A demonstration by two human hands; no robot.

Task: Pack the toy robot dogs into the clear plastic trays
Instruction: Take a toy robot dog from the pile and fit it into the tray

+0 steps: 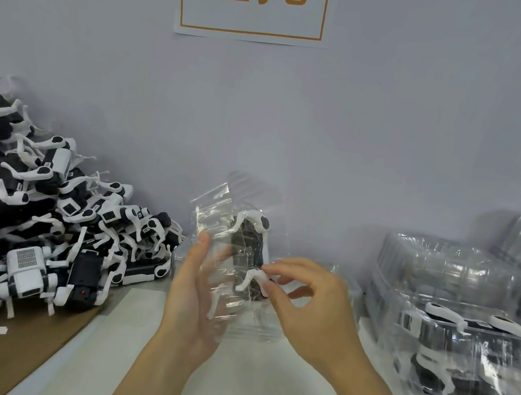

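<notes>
Dog in tray between both hands: left hand flat-fingered, right hand pinching its leg.

Left hand upright, fingers straight; right hand seemingly pinching.
</notes>
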